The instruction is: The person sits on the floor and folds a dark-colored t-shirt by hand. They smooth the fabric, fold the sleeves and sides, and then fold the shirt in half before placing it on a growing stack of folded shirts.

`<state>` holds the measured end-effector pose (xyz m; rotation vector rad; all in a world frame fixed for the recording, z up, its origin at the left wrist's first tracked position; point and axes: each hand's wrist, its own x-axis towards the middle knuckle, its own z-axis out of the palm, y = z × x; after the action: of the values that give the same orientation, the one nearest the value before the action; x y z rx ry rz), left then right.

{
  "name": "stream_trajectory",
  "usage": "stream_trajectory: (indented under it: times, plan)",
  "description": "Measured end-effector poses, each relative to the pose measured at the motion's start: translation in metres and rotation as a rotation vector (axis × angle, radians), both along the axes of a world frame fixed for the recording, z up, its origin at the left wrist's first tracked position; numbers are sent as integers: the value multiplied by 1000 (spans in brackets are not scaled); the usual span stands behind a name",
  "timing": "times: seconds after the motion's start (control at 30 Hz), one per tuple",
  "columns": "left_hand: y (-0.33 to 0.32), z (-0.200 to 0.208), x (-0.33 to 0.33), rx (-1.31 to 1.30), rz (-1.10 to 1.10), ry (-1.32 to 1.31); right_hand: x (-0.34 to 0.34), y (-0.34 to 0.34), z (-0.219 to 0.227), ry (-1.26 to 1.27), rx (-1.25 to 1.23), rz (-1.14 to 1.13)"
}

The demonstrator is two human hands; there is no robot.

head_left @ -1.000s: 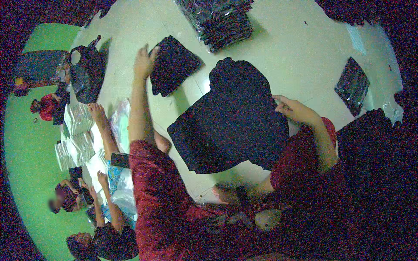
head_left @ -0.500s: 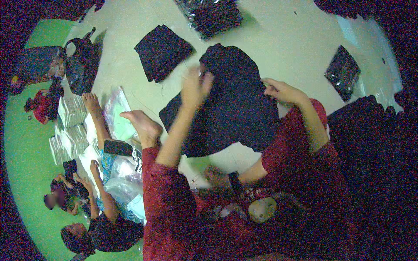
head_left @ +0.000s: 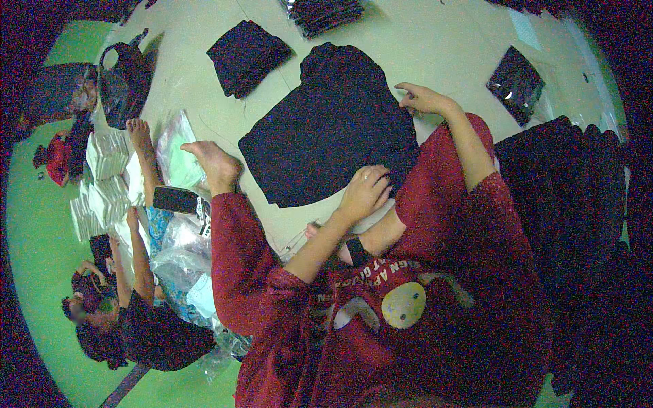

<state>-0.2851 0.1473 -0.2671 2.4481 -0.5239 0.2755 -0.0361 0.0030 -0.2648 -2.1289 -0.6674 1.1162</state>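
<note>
A black garment (head_left: 326, 129) lies spread on the pale floor in front of me, narrow at the far end and wider toward me; its exact kind is hard to tell. My left hand (head_left: 367, 194) rests on its near edge, with a ring on one finger and the fingers laid over the cloth. At the garment's right side is my right hand (head_left: 427, 102), index finger stretched out and the others loosely bent, nothing visible in it. Farther left sits a folded black garment (head_left: 248, 58).
Bagged dark garments (head_left: 323, 15) lie at the far side, with a bagged black one (head_left: 515, 85) at right. A large dark cloth pile (head_left: 564, 183) is beside my right leg. At left are a phone (head_left: 175, 199), clear plastic bags (head_left: 183, 238), white stacks (head_left: 105, 180) and seated people.
My left hand has come from the garment's far left part back to its near edge. The right hand stays by the right side, and the whole view has shifted a little.
</note>
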Motion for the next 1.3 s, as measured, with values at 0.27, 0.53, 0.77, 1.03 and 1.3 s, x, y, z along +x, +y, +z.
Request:
stream_trajectory:
  times: [0.27, 0.53, 0.77, 1.03, 1.3]
  plan:
    - [60, 24, 65, -1659, 775, 761, 3, -6, -3, -124, 54, -27]
    - [-9, 16, -3, -123, 100, 99, -26, -18, 45, -135, 431, -92]
    - [-7, 18, 4, -440, 267, 272, -129, 11, 58, 232, 391, 103]
    - [1, 23, 14, -790, 525, 245, -128, 16, 55, -103, 350, 130]
    - [6, 10, -9, -248, 512, -73, -131, 23, 44, -237, 308, 255]
